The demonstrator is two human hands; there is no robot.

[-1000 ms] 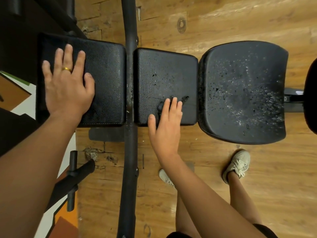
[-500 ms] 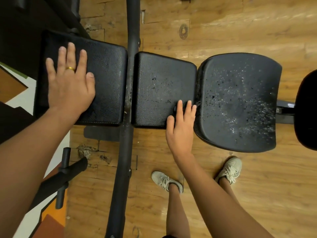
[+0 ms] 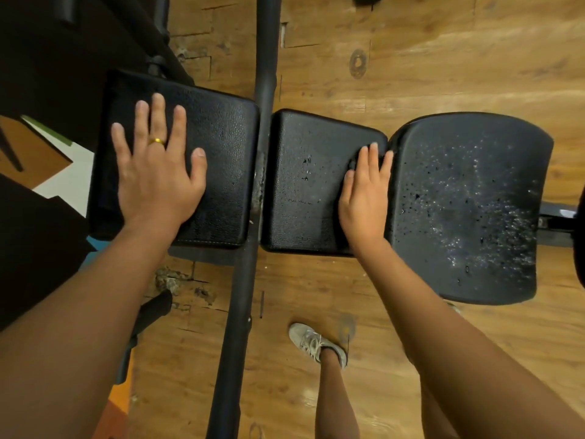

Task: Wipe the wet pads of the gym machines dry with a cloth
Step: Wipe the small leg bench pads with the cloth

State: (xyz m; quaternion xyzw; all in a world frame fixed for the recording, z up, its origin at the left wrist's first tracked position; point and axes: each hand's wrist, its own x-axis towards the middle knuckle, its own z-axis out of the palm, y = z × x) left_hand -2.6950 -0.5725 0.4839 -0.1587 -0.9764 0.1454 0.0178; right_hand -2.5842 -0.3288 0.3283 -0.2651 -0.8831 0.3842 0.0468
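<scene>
From my feed the biggest thing is the wooden floor (image 3: pixel 443 58), with three black pads sitting in a row above it. The big curved seat pad (image 3: pixel 468 217) on the right is covered in water droplets, thickest toward its right side. The left pad (image 3: pixel 221 172) looks pretty much dry, and the middle pad (image 3: pixel 304 191) only has a few drops near its centre. A black frame bar (image 3: pixel 240 296) runs top to bottom through the gap between those two. The left hand (image 3: pixel 155 182) lies flat on the left pad, fingers (image 3: pixel 158 118) spread and straight, holding nothing. The right hand (image 3: pixel 364 201) is pressed down on the right edge of the middle pad, right up against the seat pad, its fingers straight and close together. A small dark lump pokes out from under them on the left; I take it for the cloth (image 3: pixel 352 164), but it's black on black so I honestly can't tell its shape. A white shoe (image 3: pixel 311 342) stands on the floor below, and there's a gold ring (image 3: pixel 156 141) on the left hand.
</scene>
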